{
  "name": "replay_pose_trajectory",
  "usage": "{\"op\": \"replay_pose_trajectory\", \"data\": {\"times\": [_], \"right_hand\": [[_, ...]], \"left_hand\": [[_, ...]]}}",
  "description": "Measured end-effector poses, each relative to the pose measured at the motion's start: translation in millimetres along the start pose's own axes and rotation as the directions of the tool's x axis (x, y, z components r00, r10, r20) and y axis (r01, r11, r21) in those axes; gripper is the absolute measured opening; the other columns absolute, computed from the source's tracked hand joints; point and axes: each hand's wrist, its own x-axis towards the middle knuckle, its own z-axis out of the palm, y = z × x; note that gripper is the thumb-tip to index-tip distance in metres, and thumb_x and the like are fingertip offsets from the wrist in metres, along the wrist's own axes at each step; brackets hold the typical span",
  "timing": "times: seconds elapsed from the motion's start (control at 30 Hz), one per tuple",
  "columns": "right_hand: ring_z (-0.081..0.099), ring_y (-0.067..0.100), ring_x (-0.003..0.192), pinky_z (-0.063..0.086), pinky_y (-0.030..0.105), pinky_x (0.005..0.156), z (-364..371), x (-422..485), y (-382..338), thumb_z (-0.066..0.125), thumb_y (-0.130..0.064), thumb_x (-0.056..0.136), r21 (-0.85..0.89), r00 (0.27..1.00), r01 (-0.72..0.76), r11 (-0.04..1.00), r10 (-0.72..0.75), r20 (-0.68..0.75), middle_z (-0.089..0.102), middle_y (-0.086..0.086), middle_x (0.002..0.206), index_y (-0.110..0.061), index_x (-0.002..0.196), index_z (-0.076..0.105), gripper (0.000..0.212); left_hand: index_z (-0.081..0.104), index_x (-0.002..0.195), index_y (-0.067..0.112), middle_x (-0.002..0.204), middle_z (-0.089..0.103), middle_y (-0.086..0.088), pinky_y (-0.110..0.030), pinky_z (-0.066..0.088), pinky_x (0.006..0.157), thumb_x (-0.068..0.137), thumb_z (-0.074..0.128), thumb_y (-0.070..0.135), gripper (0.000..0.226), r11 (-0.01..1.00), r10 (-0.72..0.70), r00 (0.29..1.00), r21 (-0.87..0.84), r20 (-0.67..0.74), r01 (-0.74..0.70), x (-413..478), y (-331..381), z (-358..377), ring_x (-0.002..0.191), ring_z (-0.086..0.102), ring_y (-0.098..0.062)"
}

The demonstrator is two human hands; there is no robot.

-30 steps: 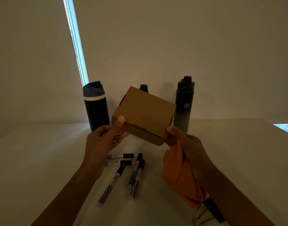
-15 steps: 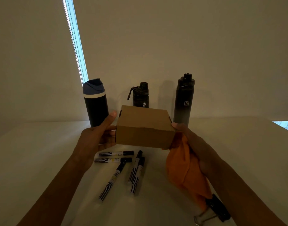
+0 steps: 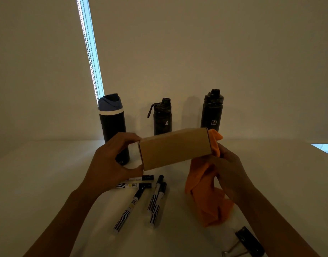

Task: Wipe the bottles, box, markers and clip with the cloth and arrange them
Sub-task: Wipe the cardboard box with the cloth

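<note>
Box (image 3: 175,148) is held aloft, gripped at one end by left hand (image 3: 111,164), while cloth (image 3: 206,191) is clutched against the other end by right hand (image 3: 228,171).

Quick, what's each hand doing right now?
Left hand: grips the cardboard box at its left end.
Right hand: holds the orange cloth against the box's right end.
</note>
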Motion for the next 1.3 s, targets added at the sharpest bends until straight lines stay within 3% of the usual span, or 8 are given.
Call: {"op": "replay_pose_trajectory", "data": {"times": [0.17, 0.33, 0.47, 0.63, 0.73, 0.87, 1.03, 1.3], "right_hand": [[0.072, 0.025, 0.097, 0.056, 0.044, 0.093, -0.6, 3.9, -2.8, 0.070, -0.014, 0.088, -0.025, 0.998, -0.055, 0.998, 0.055, -0.008, 0.076, 0.004, 0.100, -0.029, 0.105, 0.075, 0.023], [0.070, 0.022, 0.092, 0.055, 0.048, 0.092, -6.7, 5.1, -3.6, 0.068, -0.062, 0.081, -0.336, 0.993, -0.103, 0.936, 0.079, -0.084, 0.076, 0.002, 0.088, -0.037, 0.085, 0.079, 0.029], [0.061, 0.008, 0.059, 0.048, 0.026, 0.063, -10.3, 2.6, -4.1, 0.028, -0.089, 0.080, -0.842, 0.972, -0.031, 0.538, -0.179, -0.151, 0.064, -0.009, 0.062, -0.030, 0.082, 0.073, 0.074], [0.058, 0.004, 0.066, 0.049, 0.049, 0.092, -17.7, 9.4, -1.9, 0.032, -0.081, 0.090, -0.960, 0.864, -0.053, 0.273, -0.470, -0.182, 0.055, -0.020, 0.058, -0.035, 0.076, 0.068, 0.060], [0.063, 0.008, 0.093, 0.050, 0.039, 0.089, -14.0, 10.1, -11.8, 0.046, -0.074, 0.091, -0.861, 0.884, 0.106, 0.498, -0.443, -0.148, 0.066, -0.022, 0.087, -0.036, 0.094, 0.068, 0.044], [0.069, 0.023, 0.093, 0.060, 0.041, 0.079, 12.4, 6.6, -28.3, 0.058, -0.054, 0.090, -0.215, 0.992, -0.114, 0.970, 0.123, 0.030, 0.070, 0.000, 0.102, -0.027, 0.099, 0.066, 0.030], [0.069, 0.033, 0.100, 0.061, 0.047, 0.081, 29.2, 6.5, -20.4, 0.070, -0.038, 0.088, 0.045, 0.956, -0.272, 0.961, 0.265, 0.130, 0.066, 0.013, 0.114, -0.016, 0.113, 0.063, 0.034], [0.076, 0.025, 0.085, 0.063, 0.042, 0.074, 97.0, -13.8, -9.8, 0.065, -0.047, 0.092, -0.123, 0.931, -0.285, 0.950, 0.305, 0.198, 0.068, 0.008, 0.114, -0.014, 0.120, 0.061, 0.043]], "left_hand": [[0.055, 0.132, 0.011, 0.137, 0.058, 0.002, -0.045, 0.056, 0.099, 0.068, 0.087, 0.044, 0.080, 0.997, 0.062, 0.992, 0.049, -0.110, -0.057, 0.2, -3.4, -2.4, 0.124, 0.059, -0.019], [0.055, 0.133, 0.009, 0.144, 0.056, -0.001, -0.051, 0.050, 0.106, 0.071, 0.088, 0.038, 0.077, 0.994, 0.098, 0.989, 0.057, -0.110, -0.092, -0.5, -10.7, -3.8, 0.135, 0.054, -0.023], [0.050, 0.135, 0.020, 0.149, 0.053, 0.000, -0.041, 0.039, 0.117, 0.077, 0.079, 0.049, 0.071, 0.979, 0.142, 0.986, 0.160, -0.083, -0.127, -4.1, -15.6, -0.6, 0.143, 0.046, -0.025], [0.059, 0.132, 0.012, 0.145, 0.057, -0.002, -0.049, 0.049, 0.109, 0.072, 0.088, 0.035, 0.071, 0.952, 0.187, 0.976, 0.265, -0.112, -0.152, -4.5, -19.0, -0.8, 0.136, 0.053, -0.022], [0.060, 0.131, 0.011, 0.145, 0.057, -0.001, -0.044, 0.052, 0.105, 0.074, 0.089, 0.033, 0.068, 0.954, 0.181, 0.975, 0.265, -0.131, -0.142, -5.4, -18.9, -0.7, 0.133, 0.055, -0.019], [0.059, 0.132, 0.010, 0.146, 0.055, -0.001, -0.042, 0.053, 0.104, 0.080, 0.084, 0.035, 0.062, 0.962, 0.194, 0.971, 0.223, -0.141, -0.159, -9.5, -17.3, 1.4, 0.133, 0.055, -0.018], [0.062, 0.132, 0.013, 0.137, 0.053, -0.003, -0.034, 0.061, 0.089, 0.071, 0.091, 0.016, 0.067, 0.988, 0.016, 0.977, 0.153, -0.211, 0.017, -23.2, -18.4, -2.8, 0.113, 0.063, -0.013], [0.060, 0.132, 0.030, 0.127, 0.066, 0.013, -0.030, 0.061, 0.084, 0.095, 0.053, -0.014, 0.058, 0.836, -0.468, 0.884, -0.328, -0.004, 0.440, -78.0, -21.7, -56.1, 0.115, 0.065, -0.010]]}}
